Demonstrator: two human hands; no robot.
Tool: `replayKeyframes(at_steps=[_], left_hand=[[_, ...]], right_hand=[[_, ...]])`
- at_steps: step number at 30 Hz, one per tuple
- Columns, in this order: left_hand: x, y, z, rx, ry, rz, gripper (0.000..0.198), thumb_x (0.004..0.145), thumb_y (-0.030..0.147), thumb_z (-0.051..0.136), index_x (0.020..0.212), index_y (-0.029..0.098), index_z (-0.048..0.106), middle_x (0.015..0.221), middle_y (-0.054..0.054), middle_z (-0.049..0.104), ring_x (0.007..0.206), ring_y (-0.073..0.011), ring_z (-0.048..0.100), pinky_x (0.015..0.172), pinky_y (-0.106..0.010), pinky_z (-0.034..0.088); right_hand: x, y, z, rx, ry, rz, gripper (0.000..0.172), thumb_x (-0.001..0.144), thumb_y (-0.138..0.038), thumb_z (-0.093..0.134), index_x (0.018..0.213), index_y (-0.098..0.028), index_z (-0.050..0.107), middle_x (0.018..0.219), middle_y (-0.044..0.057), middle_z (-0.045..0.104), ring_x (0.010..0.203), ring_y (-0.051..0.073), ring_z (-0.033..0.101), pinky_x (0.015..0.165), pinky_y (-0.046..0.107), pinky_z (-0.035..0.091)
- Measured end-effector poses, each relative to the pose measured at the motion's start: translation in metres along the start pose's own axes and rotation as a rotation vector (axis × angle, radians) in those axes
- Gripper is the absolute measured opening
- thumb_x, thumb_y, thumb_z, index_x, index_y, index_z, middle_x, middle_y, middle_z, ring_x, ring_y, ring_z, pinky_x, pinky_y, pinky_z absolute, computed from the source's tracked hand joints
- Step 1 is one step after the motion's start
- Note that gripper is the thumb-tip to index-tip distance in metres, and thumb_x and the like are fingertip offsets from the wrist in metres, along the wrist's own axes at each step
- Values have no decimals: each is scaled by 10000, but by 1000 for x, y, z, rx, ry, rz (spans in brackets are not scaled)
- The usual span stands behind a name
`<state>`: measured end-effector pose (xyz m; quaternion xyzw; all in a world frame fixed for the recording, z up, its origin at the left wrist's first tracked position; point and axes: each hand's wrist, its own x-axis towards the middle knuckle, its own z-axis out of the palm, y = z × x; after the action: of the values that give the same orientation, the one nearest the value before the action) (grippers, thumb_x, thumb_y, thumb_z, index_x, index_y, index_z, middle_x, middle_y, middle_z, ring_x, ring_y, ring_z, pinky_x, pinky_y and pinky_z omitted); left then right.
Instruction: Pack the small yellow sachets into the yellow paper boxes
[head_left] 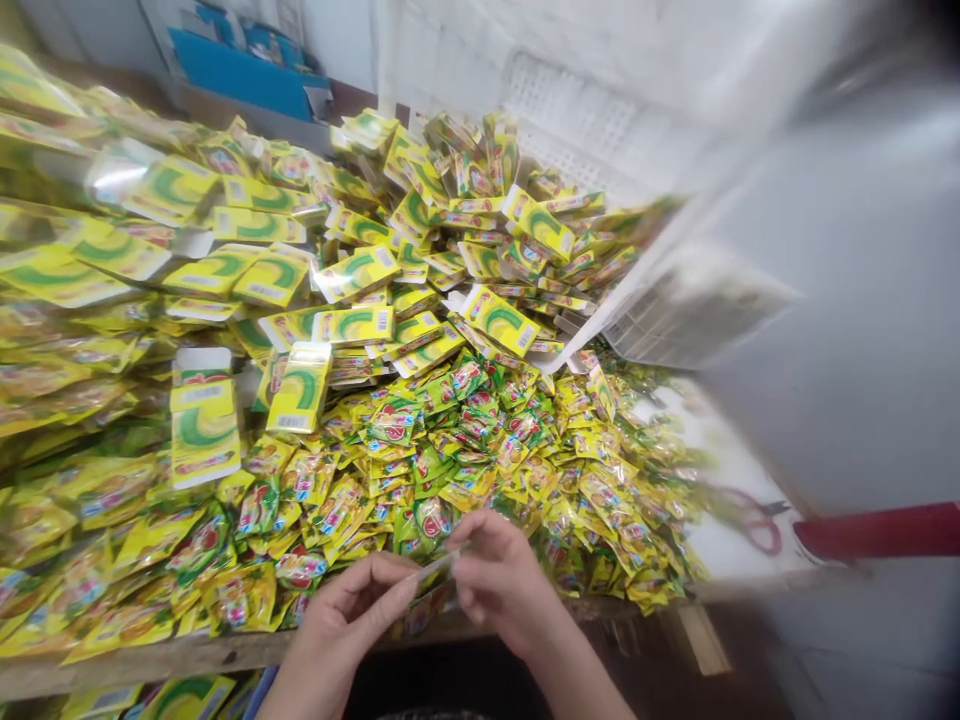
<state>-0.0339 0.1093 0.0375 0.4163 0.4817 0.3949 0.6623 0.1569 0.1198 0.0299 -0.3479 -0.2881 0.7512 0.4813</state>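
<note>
Head camera is looking down at two bare hands over a messy table (pixel 210 655). Left hand (pixel 360 605) is gripping a thin flat piece (pixel 435 568) between its thumb and fingers. Right hand (pixel 496 580) is curling its fingers at the other end of that piece; whether they are pinching it too, one cannot tell. Thin and blurry, the piece is slanting between the two hands, near the front edge of the table. Whether it is a box or a packet, one cannot tell.

Lots of shiny yellow and green packets (pixel 450 440) are lying in a big pile just past the hands. Behind them, yellow boxes (pixel 352 325) are sitting in a heap, leaning every which way. One tall box (pixel 205 430) is lying to the left with its top flap sticking up. Scissors (pixel 754 520) are resting on the right side, beside a long red thing (pixel 885 530). Farther back, a white basket (pixel 577 115) is standing behind the boxes, and something blue (pixel 240 75) is showing at the upper left.
</note>
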Motion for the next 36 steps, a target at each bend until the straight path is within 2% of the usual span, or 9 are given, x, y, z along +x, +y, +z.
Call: replayKeyframes(at_steps=[4,7,10,12,15,17,22,29,36], left_hand=[[0,3,3,60,138,50,316,777,396,723,657,194,511,686,26,515,709,-152,484,647,-215,384],[1,2,-1,-15,86,-55,392,766,427,721,645,204,422,652,42,448,650,-134,433,582,-202,368],[2,-2,-7,23,72,-96,368,732,442,742,657,200,475,657,35,501,643,-139,468,567,-203,389],[6,-2,-10,133,97,-28,316,697,426,777,688,196,561,673,28,559,654,-145,515,580,-205,420],[15,1,-14,267,106,90,279,663,431,801,769,206,676,743,-2,674,721,-189,617,657,-234,498],[22,3,-16,314,181,145,286,665,453,793,811,216,728,813,-27,735,791,-229,667,747,-274,538],[26,-8,-22,396,287,247,261,703,457,760,844,239,790,929,-46,780,906,-272,703,909,-363,543],[32,-27,-15,323,287,183,396,734,442,748,1074,241,718,1050,-38,751,977,-241,688,899,-304,546],[34,-14,-4,336,169,298,211,742,394,752,819,199,734,924,-56,740,899,-216,687,838,-255,548]], right_hand=[[-5,3,0,-33,-60,31,319,758,-277,789,996,-187,596,609,-62,583,391,45,486,351,123,366],[-6,8,0,22,-30,29,359,734,-326,798,1009,-198,606,763,-37,628,359,14,454,319,121,318],[-3,12,0,-20,-47,120,389,675,-316,819,985,-195,617,875,-21,639,329,3,440,296,135,289],[2,13,2,-176,-25,151,320,701,-308,777,963,-188,639,735,-45,620,323,30,445,308,146,298],[11,11,9,-532,95,-67,143,762,-251,686,885,-191,727,613,-39,586,488,98,552,449,186,428],[17,9,13,-655,140,-232,150,792,-256,664,884,-219,777,698,-4,634,628,130,597,568,222,490],[24,14,12,-462,108,-115,334,782,-492,707,938,-210,790,703,7,617,399,85,519,371,215,432],[30,23,11,-427,254,-150,287,677,-427,810,851,-201,782,668,1,617,418,104,543,370,218,443],[28,21,5,-371,250,-76,286,632,-415,826,775,-175,765,520,-15,598,386,122,544,391,242,483]])
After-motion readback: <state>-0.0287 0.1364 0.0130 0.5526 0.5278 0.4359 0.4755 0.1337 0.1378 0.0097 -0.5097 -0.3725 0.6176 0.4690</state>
